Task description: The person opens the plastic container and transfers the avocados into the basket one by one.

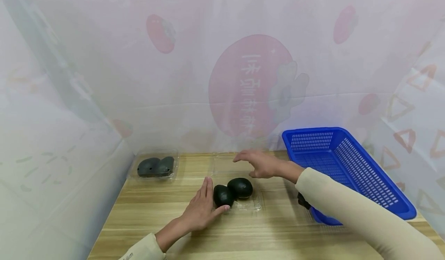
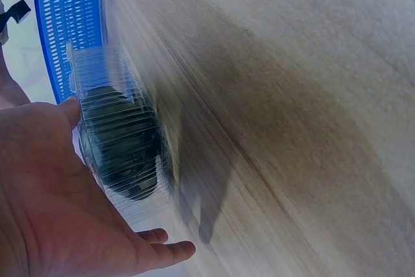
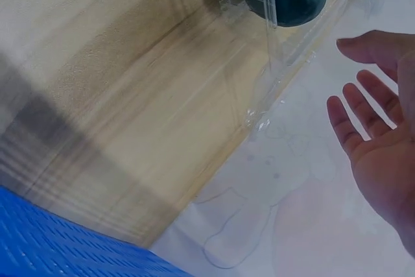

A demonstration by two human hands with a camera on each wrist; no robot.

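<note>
Two dark green avocados [image 1: 240, 187] lie side by side in a clear plastic clamshell container [image 1: 257, 205], whose lid [image 1: 224, 163] is folded back toward the wall. My left hand [image 1: 199, 210] lies along the container's left side, fingers extended and thumb by the front edge. In the left wrist view, that hand [image 2: 71, 192] has its thumb against the clear box, with the dark fruit [image 2: 120, 141] visible through its ribbed wall. Over the lid's right end reaches my right hand [image 1: 264, 164], its fingers spread and gently bent. Nothing sits between those fingers [image 3: 347, 124] in the right wrist view.
A second clear clamshell [image 1: 176, 160] holding two avocados [image 1: 155, 167] stands at the back left. To the right is a blue perforated basket [image 1: 361, 163], with a small black object [image 1: 303, 201] beside it under the right sleeve. White printed sheeting encloses the wooden table [image 1: 153, 206].
</note>
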